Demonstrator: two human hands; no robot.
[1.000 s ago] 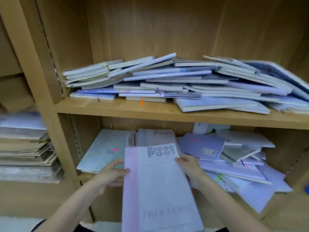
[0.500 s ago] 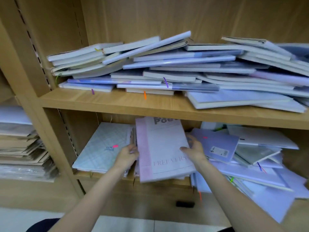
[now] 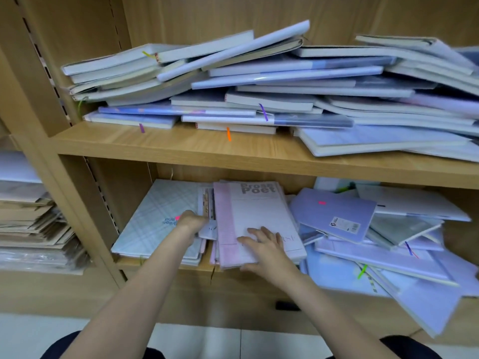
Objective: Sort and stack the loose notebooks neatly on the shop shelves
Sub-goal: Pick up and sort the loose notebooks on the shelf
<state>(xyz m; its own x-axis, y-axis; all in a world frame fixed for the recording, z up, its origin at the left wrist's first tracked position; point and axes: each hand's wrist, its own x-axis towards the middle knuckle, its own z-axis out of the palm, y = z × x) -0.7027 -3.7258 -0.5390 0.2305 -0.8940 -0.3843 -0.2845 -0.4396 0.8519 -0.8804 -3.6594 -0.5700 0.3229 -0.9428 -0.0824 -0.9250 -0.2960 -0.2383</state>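
A pink and white "Prose Poet" notebook [image 3: 256, 211] lies on top of a small stack on the lower shelf [image 3: 197, 266]. My right hand [image 3: 264, 244] rests flat on its near part, fingers spread, thumb at the stack's front edge. My left hand [image 3: 193, 221] is at the stack's left side, fingers curled in against the edges of the notebooks beneath. A pale green checked notebook [image 3: 158, 218] lies to the left. Loose lilac notebooks [image 3: 334, 213] sprawl to the right, some hanging over the shelf's front.
The upper shelf [image 3: 181, 146] carries a wide untidy heap of white and blue notebooks [image 3: 259, 81] with coloured ribbon markers. A neighbouring bay at the left holds stacked wrapped pads [image 3: 28, 224]. The bookcase upright [image 3: 77, 193] stands between the bays.
The pink notebook has gone from being held out in front of the shelf to lying flat on the lower-shelf stack. My right hand moved from its side edge onto its cover.
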